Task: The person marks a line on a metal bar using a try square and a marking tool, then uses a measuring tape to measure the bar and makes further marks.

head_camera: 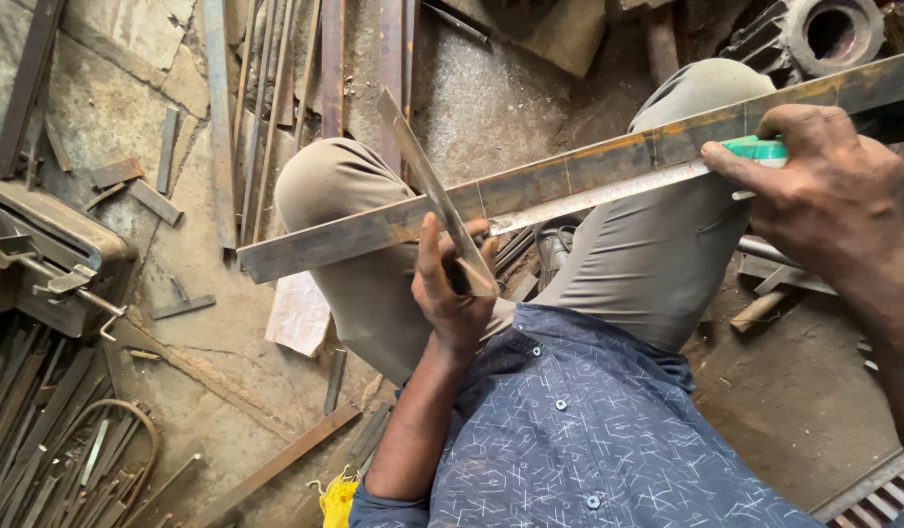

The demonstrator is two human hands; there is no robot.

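Observation:
A long rusty steel bar (569,171) lies across my knees, running from lower left to upper right. My left hand (450,284) grips the stock of a metal try square (428,181) laid across the bar, its blade pointing up and away. My right hand (823,191) holds a green tape measure case (760,149) against the bar at the right. The tape's pale blade (608,193) stretches along the bar toward my left hand.
Long steel strips (266,108) lie on the dusty concrete floor at the top. Short offcuts (149,191) are scattered at left beside a dark metal machine (42,259). A bundle of rods (51,430) sits lower left. A gear-like casting (814,34) stands top right.

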